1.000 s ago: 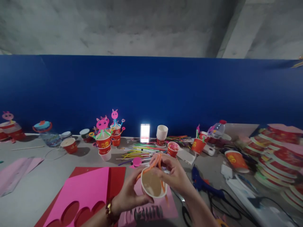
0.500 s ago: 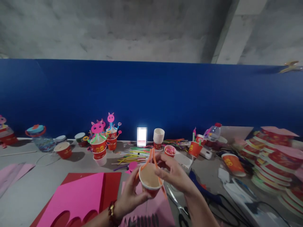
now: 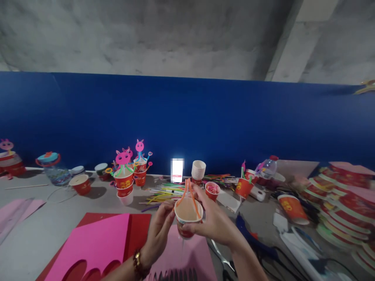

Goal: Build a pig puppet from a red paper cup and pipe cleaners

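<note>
A red paper cup with a white rim (image 3: 185, 228) is held over a pale pink sheet (image 3: 187, 255). Orange pipe cleaners (image 3: 188, 188) rise from its inside and meet in a peak above it. Around the cup's right side wraps my right hand (image 3: 212, 220), its thumb across the front. My left hand (image 3: 160, 229) has its fingers pinched together at the cup's left edge; what they hold there is too small to make out. Behind the hands, loose coloured pipe cleaners (image 3: 162, 194) lie on the table.
Cups with pink animal heads (image 3: 123, 158) stand left of centre. Bright pink card (image 3: 96, 244) lies on red card at the front left. At right are a blue glue gun (image 3: 249, 232), scissors (image 3: 223, 255), a power strip (image 3: 301, 249) and stacked red bowls (image 3: 345, 203).
My right hand has moved from the pipe cleaners down around the cup. My left hand has shifted from supporting the cup to a pinch at its left rim. The view has shifted slightly.
</note>
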`<state>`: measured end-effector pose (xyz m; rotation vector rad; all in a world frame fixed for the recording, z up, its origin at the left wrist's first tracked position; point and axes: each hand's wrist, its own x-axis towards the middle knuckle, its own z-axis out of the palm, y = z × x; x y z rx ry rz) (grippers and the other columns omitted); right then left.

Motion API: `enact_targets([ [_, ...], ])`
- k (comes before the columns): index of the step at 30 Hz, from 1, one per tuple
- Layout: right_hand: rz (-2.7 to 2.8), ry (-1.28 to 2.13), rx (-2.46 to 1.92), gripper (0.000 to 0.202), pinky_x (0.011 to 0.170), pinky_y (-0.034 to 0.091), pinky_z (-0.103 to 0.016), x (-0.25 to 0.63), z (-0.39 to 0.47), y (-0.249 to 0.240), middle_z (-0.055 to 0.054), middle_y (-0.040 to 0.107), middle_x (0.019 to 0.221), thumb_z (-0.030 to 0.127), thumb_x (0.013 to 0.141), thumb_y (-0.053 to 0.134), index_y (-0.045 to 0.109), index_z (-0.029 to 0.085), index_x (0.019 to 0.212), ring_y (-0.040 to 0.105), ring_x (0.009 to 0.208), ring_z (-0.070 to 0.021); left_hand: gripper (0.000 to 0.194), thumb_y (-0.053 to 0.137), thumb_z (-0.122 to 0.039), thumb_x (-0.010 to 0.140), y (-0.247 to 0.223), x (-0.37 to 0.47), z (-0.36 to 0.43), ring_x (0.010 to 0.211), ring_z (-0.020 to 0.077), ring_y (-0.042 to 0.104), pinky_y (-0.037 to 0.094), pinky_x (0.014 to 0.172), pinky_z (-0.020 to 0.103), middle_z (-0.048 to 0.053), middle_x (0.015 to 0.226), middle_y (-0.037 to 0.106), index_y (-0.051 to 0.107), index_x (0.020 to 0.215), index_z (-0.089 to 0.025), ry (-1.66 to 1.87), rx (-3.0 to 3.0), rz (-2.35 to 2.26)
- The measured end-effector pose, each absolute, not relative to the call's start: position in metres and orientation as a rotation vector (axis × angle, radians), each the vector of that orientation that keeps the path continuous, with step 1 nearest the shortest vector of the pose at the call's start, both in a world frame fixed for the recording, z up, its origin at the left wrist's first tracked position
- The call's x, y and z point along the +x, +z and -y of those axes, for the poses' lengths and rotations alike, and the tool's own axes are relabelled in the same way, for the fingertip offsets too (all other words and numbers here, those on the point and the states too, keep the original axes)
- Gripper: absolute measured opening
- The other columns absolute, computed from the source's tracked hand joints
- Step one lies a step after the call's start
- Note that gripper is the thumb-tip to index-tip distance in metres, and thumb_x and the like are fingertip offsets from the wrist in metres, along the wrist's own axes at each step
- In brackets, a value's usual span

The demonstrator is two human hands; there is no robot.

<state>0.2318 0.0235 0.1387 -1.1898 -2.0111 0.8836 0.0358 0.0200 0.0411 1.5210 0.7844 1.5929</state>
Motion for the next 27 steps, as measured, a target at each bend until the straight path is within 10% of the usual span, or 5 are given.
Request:
enact_targets([
  [27,1.957,0.846,-1.074,0.108,0.114,0.038,-0.052,0.234,-0.026,0.135,-0.016,0.050,0.152,0.030,0.063,0.092,0.035,0.024,0.154,0.044,0.142,-0.0383,0.011,0.054,-0.026,0.099,0.071,0.024,-0.031,0.104,0.0235,0.061,0.046,0.095,0.036,0.009,0.106,0.065,0.063,0.098,-0.020,1.610,1.848,-0.863],
])
